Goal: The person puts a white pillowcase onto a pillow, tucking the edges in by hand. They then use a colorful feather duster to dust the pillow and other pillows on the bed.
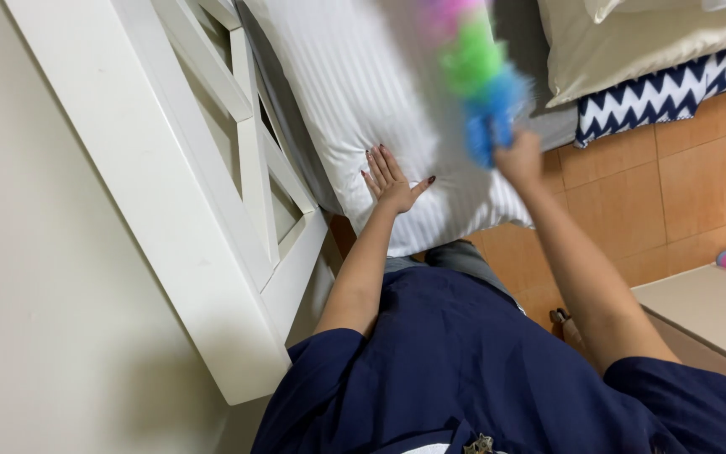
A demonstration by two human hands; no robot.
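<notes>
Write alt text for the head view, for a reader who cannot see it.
A person's left hand presses flat on a white striped pillow while the right hand holds a blurred pink, green and blue duster over it. A white headboard stands to the left; tan floor tiles lie to the right.

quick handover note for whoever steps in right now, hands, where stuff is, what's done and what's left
Left hand: open, palm flat on the white striped pillow, fingers spread.
Right hand: grip closed on the handle of a multicoloured duster (pink, green, blue), which is blurred with motion above the pillow.
The pillow lies on the bed beside the white headboard; a cream pillow lies further along.
Done: cannot tell how much has been dusted.
Left: probably the rest of the pillow and the bedding beyond it.
</notes>
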